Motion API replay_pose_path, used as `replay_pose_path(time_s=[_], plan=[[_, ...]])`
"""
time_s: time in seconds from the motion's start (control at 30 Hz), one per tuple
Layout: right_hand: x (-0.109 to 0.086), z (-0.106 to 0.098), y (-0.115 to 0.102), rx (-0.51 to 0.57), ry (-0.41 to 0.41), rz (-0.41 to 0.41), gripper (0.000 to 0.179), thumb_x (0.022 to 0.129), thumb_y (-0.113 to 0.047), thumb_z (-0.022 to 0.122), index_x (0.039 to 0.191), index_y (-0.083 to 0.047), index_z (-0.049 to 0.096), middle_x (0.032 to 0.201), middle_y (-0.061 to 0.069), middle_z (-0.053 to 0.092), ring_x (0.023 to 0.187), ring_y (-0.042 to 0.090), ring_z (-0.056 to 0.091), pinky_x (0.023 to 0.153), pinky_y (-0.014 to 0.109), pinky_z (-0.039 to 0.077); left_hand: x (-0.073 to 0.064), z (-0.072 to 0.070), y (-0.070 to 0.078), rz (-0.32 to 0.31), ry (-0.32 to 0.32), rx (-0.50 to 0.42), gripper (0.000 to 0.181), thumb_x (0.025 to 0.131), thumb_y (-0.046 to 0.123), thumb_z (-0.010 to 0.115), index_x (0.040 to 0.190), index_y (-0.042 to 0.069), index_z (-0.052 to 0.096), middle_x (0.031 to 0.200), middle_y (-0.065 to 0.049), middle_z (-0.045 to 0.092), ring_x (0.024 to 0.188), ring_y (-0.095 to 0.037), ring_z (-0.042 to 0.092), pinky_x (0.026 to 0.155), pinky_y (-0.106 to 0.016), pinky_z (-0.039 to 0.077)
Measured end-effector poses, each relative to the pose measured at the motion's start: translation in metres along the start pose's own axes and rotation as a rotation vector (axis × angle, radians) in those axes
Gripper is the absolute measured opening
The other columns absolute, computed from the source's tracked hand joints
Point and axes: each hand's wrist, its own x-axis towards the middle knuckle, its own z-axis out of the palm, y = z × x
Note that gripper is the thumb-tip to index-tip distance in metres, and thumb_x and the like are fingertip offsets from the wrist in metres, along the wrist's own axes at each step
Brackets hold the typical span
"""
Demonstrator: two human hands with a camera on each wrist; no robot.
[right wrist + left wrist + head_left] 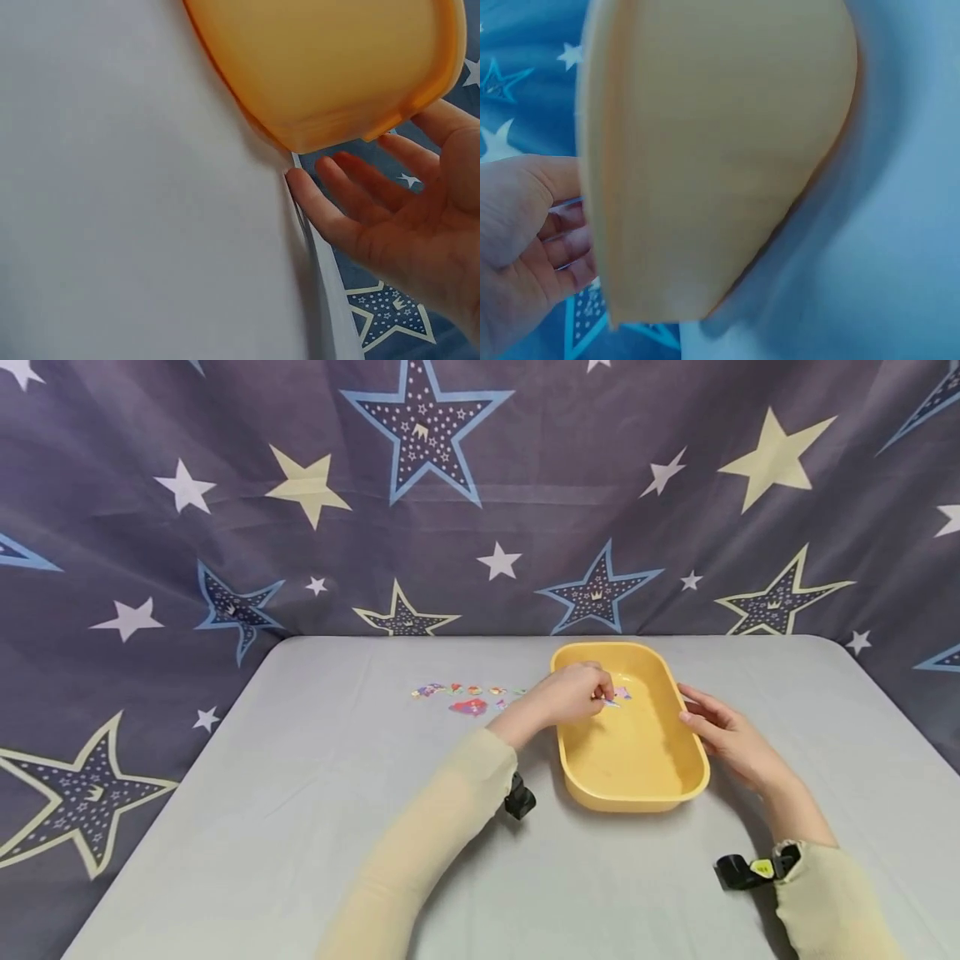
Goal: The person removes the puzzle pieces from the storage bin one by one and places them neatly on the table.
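Observation:
A yellow plastic tray [633, 760] stands on the table at right of centre. My left hand [570, 693] reaches over its left rim, fingers bent down inside beside small colourful flat pieces [621, 694]. Whether a piece is between those fingertips is hidden. In the left wrist view, the tray wall [720, 150] covers the fingertips of the left hand [525, 240]. At the tray's right rim, my right hand [731, 735] holds the edge between thumb and index finger. The right wrist view shows the other fingers [330, 206] spread loosely below the rim.
Left of the tray, several small colourful cut-out pieces [475, 691] lie in a row, with a larger red and purple one [469, 707] in front. A grey cloth covers the table [262, 793]. Behind hangs a dark star-patterned curtain [450, 543].

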Motion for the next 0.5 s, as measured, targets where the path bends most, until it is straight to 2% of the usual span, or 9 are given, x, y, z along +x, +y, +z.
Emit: replay_pose_path(time_s=[0.3,0.5], plan=[[0.001,-0.002,-0.003,0.012,-0.025,0.012,0.060,0.096,-0.026,0.044,0.144,-0.004,0.017,0.116,-0.012,0.045,0.096,-0.003,0.057,0.074,0.022,0.051,-0.030,-0.015,-0.021,-0.052,0.115,-0.024,0.013,0.084,0.013,0.058,0.093,0.013,0.066,0.093,0.003,0.060,0.085,-0.008,0.054,0.076,-0.020,0.043],[0.000,-0.001,-0.007,0.019,-0.016,0.028,0.062,0.095,-0.024,0.046,0.145,-0.003,0.015,0.122,0.002,0.042,0.095,-0.003,0.056,0.074,0.022,0.051,-0.050,-0.017,-0.042,-0.107,0.202,-0.079,0.012,0.083,0.012,0.059,0.092,0.013,0.066,0.093,0.002,0.058,0.079,-0.006,0.057,0.070,-0.018,0.044]])
